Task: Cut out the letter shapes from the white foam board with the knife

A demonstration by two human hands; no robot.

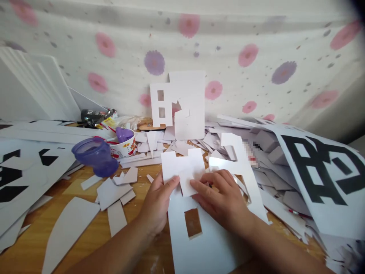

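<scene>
A white foam board (182,251) lies in front of me, with a rectangular hole showing the brown table through it and a notch in its far edge. My left hand (156,203) is closed on the board's left edge, thumb on top. Between the thumb and fingers of my right hand (225,198) is a small white foam board piece (186,185), lying over the board above the hole. Whether this piece is fully separate from the board I cannot tell. Another cut-out foam board shape (252,190) lies beside my right hand.
White offcuts (114,192) litter the wooden table (137,249). A purple cup (95,154) and a paper tub (127,148) stand at the left. A cut-out board (189,102) stands upright at the back. Sheets with black lettering (319,171) lean on the right; stacked boards (37,83) stand far left.
</scene>
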